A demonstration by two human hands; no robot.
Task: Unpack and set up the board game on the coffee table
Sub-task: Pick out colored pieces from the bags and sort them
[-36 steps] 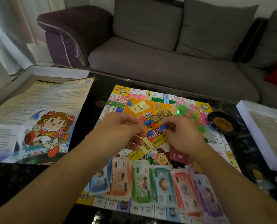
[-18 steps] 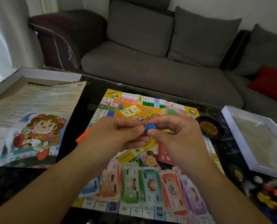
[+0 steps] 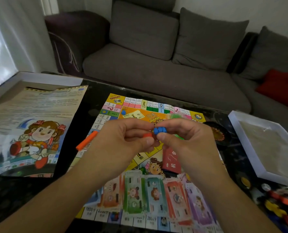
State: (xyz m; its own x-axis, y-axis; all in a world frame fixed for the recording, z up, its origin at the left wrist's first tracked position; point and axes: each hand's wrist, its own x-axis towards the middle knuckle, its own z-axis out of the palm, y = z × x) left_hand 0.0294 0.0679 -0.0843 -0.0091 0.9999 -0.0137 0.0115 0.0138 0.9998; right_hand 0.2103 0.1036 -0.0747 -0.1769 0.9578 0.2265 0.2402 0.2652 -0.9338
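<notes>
Both hands are meeting above the middle of the game board (image 3: 156,115), which is lying flat on the dark coffee table (image 3: 96,91). The left hand (image 3: 123,138) is curling its fingers around small red plastic pieces (image 3: 147,135), with the thumb pressing in from the near side. The right hand (image 3: 185,137) is pinching a short row of blue plastic pieces (image 3: 159,130) between thumb and forefinger, right where the two hands are touching. Something green and blurred (image 3: 174,116) is showing just beyond the right hand's knuckles; what it is cannot be told.

Along the near edge of the board, a row of paper money stacks (image 3: 150,197) is lying fanned side by side, running from blue and orange on the left through green, teal and red to purple on the right. A red card stack (image 3: 171,159) is sitting on the board just beyond them, partly under the right wrist. A small blue token (image 3: 123,112) is standing near the board's far left corner. An orange stick-shaped piece (image 3: 86,140) is resting on the board's left edge.

To the left, a printed rules sheet (image 3: 30,132) with a cartoon girl is lying over an open box half (image 3: 39,78). To the right, a small black roulette wheel (image 3: 219,134) is sitting just beside the board, and another white box half (image 3: 250,135) is lying beyond it. Loose coloured pieces (image 3: 281,206) are scattered at the near right corner. A grey sofa (image 3: 156,73) is standing behind the table.
</notes>
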